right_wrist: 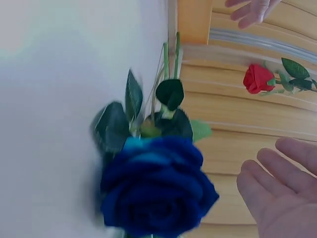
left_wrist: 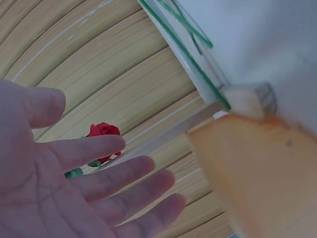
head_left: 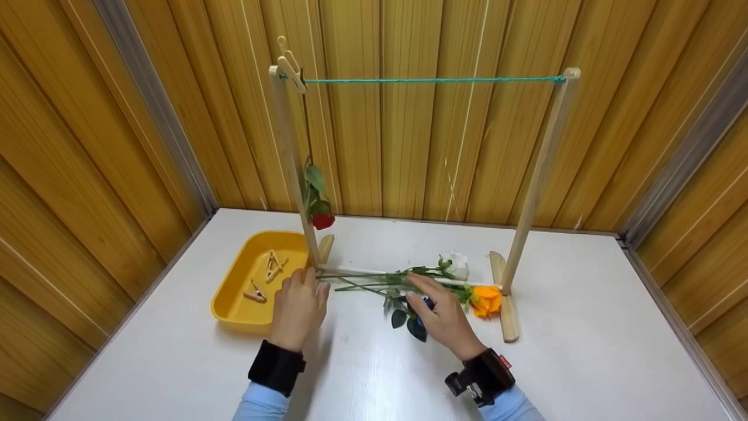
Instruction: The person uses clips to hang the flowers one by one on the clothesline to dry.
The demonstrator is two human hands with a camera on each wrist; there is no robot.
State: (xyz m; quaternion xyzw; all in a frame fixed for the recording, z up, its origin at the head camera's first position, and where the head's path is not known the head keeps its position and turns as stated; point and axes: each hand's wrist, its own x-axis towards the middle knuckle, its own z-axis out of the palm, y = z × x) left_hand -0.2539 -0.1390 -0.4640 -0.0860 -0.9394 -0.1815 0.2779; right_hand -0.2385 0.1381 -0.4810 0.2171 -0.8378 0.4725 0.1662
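My left hand is held over the right side of a yellow tray, fingers spread in the left wrist view and nothing in them. Two wooden clothespins lie in that tray. Above the flowers hovers my right hand, its fingers extended and empty. Beneath and around it lie a blue rose, partly hidden by the hand in the head view, an orange rose and a white rose, with their stems pointing left. A red rose hangs upside down from a clothespin.
A teal string runs between two wooden posts, the left post beside the tray and the right post near the orange rose. Wooden feet support the frame on the white table. Wood-patterned panels surround it.
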